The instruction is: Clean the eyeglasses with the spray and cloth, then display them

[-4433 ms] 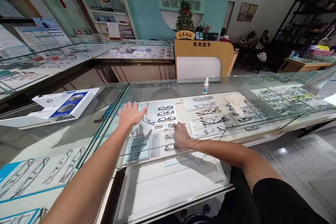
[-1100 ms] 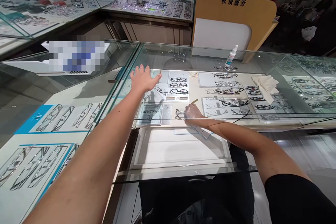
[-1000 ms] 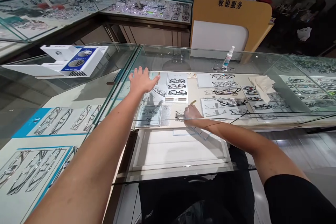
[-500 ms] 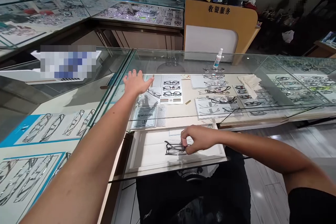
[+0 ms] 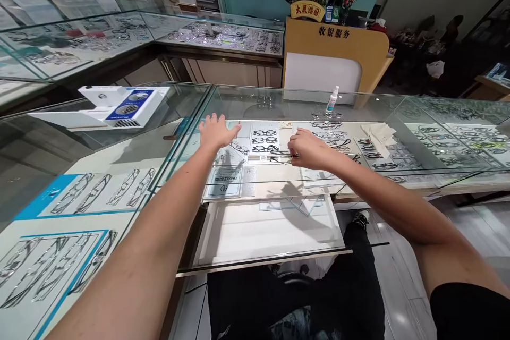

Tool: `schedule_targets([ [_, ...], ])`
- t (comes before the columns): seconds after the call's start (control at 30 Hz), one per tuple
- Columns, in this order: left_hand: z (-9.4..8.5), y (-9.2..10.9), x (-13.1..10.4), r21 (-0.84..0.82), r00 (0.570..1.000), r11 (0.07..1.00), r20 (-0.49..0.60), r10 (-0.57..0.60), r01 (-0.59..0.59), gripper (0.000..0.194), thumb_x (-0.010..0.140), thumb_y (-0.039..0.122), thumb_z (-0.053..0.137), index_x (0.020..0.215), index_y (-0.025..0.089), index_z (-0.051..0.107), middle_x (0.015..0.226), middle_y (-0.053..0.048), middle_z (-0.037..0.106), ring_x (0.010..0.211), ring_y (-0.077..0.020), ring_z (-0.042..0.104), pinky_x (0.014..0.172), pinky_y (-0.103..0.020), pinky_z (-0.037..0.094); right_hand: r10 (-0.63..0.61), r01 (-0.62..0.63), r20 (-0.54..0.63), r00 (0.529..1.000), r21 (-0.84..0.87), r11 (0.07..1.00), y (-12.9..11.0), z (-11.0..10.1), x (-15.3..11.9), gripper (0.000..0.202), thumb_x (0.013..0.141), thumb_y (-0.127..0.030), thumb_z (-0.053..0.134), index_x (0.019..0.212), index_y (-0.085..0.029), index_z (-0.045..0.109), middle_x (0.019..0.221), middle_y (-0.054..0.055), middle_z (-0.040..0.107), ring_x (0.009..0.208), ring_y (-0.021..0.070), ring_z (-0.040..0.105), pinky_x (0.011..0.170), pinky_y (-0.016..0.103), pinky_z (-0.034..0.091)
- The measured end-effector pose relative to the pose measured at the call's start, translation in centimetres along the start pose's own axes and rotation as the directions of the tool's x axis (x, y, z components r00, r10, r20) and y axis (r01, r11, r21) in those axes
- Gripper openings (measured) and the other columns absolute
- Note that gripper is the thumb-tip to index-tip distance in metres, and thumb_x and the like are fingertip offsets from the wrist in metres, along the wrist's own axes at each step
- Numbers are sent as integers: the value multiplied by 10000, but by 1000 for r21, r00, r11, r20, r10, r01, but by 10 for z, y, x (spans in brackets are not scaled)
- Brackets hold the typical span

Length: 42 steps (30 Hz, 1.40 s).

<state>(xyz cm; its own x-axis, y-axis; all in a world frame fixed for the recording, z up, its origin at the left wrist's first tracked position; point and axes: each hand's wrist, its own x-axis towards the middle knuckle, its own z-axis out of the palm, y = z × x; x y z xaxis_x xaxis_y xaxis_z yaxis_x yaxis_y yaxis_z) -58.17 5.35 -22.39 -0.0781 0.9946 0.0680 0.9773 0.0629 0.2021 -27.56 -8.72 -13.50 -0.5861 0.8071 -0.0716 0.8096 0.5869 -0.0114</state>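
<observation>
My right hand (image 5: 308,150) is closed on a pair of eyeglasses (image 5: 279,156), held by one side above the glass counter. My left hand (image 5: 216,132) rests on the counter's glass top with its fingers spread. Between the two hands, under the glass, a white card bears several dark-framed glasses (image 5: 264,141). Below my right hand, an open drawer (image 5: 263,234) sticks out towards me, with papers (image 5: 306,204) at its back. A printed sign (image 5: 225,180) lies under the glass near my left forearm.
A white spray bottle (image 5: 332,100) and a crumpled cloth (image 5: 379,138) are on the counter. To the left stands an opened blue and white box (image 5: 129,106). More glasses on blue-edged cards (image 5: 59,183) fill the left case. Behind is a wooden cashier desk (image 5: 338,42).
My right hand has lifted the eyeglasses from the drawer and carried them forward above the counter. My left hand stays spread on the glass. The camera view has tilted slightly up.
</observation>
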Motion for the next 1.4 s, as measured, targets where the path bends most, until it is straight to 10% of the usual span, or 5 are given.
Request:
schedule_targets([
  [0.43,3,1,1,-6,1000,1000,-4,-5,5,1047,1020,786,330,1795,81,345,1900,-215,220,1780,-409,179,1426,-617,178,100,-100,-13,995,-22,995,13,26,4,47,939,-228,765,949,-182,766,1161,133,743,1183,322,663,1364,534,266],
  [0.8,2,0,0,-7,1000,1000,-7,-8,8,1043,1019,786,332,1792,87,353,1900,-216,220,1782,-406,176,1427,-613,175,157,-146,-66,985,156,977,19,37,-1,240,856,-218,781,1055,-225,646,1200,116,674,1165,335,579,1057,465,465],
  [1.4,1,2,-2,-19,1000,1000,-13,-11,10,1045,1015,782,341,1787,78,355,1896,-225,228,1780,-409,180,1424,-609,175,20,-65,-339,941,-121,990,4,48,-30,36,976,-219,799,970,-238,829,1392,140,739,1419,379,560,1330,650,339],
])
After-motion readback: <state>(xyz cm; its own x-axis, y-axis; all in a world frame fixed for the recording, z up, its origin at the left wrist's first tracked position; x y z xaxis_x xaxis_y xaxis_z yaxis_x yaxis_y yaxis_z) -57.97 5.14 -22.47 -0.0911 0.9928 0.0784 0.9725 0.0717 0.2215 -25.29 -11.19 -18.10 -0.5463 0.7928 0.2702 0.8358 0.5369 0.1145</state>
